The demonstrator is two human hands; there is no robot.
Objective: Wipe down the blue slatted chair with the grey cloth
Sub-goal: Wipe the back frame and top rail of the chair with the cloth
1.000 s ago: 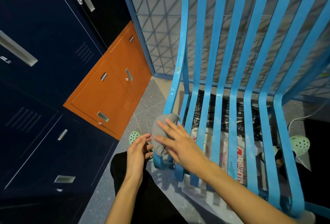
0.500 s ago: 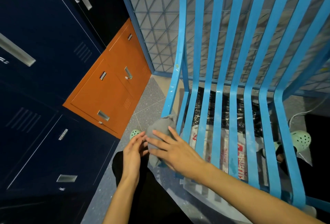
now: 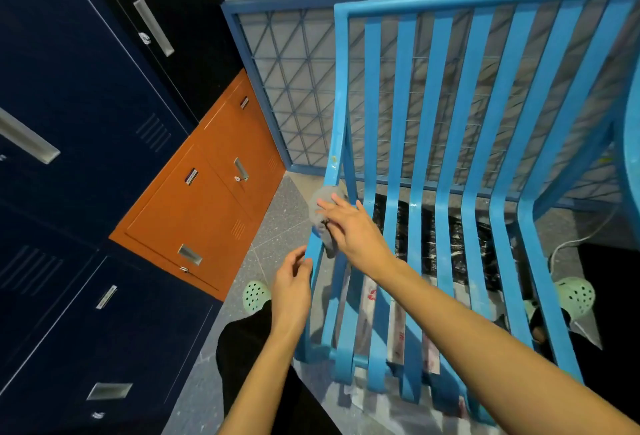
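Observation:
The blue slatted chair (image 3: 446,164) fills the right half of the head view, its back tall and its seat running toward me. My right hand (image 3: 349,230) presses the grey cloth (image 3: 320,206) with straight fingers against the chair's leftmost slat, where the seat bends up into the back. My left hand (image 3: 292,287) rests against the same slat lower down, fingers loosely curved at its edge; whether they wrap round it is unclear. Part of the cloth hangs under my right palm.
Dark blue lockers (image 3: 69,157) and an orange cabinet (image 3: 204,213) stand close on the left. A blue-framed wire mesh panel (image 3: 294,88) stands behind the chair. Printed plastic sheeting (image 3: 398,327) lies under the seat. Green perforated shoes (image 3: 256,294) and a white cable (image 3: 571,244) are on the speckled floor.
My right hand has slid the cloth up the left slat from the seat's front toward the bend. My left hand let go of the cloth and moved onto the slat.

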